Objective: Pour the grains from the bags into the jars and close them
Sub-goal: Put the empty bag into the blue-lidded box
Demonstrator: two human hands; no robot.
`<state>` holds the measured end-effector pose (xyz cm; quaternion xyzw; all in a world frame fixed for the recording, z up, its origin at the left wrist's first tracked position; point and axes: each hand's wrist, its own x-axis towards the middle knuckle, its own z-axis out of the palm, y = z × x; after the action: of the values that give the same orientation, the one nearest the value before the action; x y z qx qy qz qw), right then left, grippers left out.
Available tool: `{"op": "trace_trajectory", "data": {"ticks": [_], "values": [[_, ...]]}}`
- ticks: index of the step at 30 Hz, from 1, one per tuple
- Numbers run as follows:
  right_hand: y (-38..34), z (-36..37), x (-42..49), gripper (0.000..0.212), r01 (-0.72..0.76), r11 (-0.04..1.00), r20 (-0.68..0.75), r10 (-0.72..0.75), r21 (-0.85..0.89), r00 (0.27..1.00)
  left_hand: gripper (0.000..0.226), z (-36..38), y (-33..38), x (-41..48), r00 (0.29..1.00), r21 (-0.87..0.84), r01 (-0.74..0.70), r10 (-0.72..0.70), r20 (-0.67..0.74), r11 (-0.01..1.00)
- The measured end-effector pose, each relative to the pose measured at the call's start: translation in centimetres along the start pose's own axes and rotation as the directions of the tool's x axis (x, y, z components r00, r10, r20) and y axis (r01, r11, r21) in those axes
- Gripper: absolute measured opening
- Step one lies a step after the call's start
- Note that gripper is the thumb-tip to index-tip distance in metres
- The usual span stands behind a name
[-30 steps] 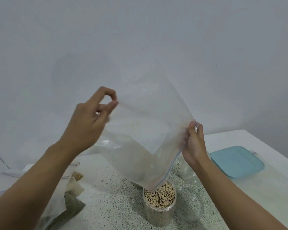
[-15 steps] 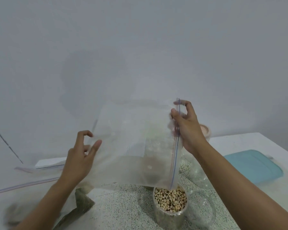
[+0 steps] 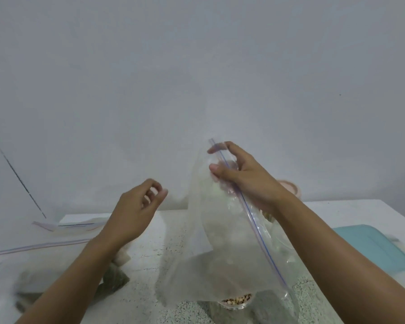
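Pale grey wall fills the upper half of the view, and below it stands a white table (image 3: 337, 211) with a speckled mat (image 3: 147, 265) across its middle. The right hand (image 3: 246, 178) holds a clear bag (image 3: 220, 253) up over the mat, thumb and fingers curled round its upper edge by the zip strip. The strip slants down to the right in front of the forearm. The bag hangs limp and looks empty. Its lowest part hangs in front of a jar (image 3: 236, 303), which stands at the near edge of the mat with pale beans (image 3: 237, 300) up to its rim and no lid on it. The left hand (image 3: 138, 211) hovers to the left of the bag, apart from it, fingers loosely curled and holding nothing. Flat zip bags (image 3: 63, 226) lie on the table's far left, and a pouch of green grains (image 3: 114, 280) lies under the left forearm. A teal lid (image 3: 372, 249) lies flat to the right, well apart from the jar. A pink round thing (image 3: 289, 187) shows behind the right wrist, too hidden to identify.
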<state>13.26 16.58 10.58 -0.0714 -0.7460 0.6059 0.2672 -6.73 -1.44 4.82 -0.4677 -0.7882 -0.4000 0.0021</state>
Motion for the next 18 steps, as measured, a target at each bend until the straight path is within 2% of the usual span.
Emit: {"op": "trace_trajectory", "data": {"ticks": [5, 10, 14, 18], "values": [[-1.4, -1.6, -1.1, 0.021, 0.049, 0.999, 0.168, -0.046, -0.012, 0.985, 0.038, 0.4, 6.4, 2.3, 0.988, -0.229, -0.131, 0.145, 0.047, 0.965], [-2.9, -4.1, -2.5, 0.019, 0.105, 0.990, 0.205, -0.084, -0.092, 0.975, 0.042, 1.6, 10.0, 2.9, 0.946, -0.341, -0.159, 0.242, 0.215, 0.927], [-2.8, -6.1, -3.4, 0.026, 0.080, 0.991, 0.151, -0.064, -0.105, 0.986, 0.038, 2.2, 12.1, 2.6, 0.955, -0.382, -0.210, 0.272, 0.116, 0.900], [-2.5, -7.6, -4.1, 0.041, 0.054, 0.995, 0.132, -0.043, -0.080, 0.990, 0.029, 2.5, 13.2, 2.9, 0.974, -0.409, -0.187, 0.222, 0.040, 0.893]]}}
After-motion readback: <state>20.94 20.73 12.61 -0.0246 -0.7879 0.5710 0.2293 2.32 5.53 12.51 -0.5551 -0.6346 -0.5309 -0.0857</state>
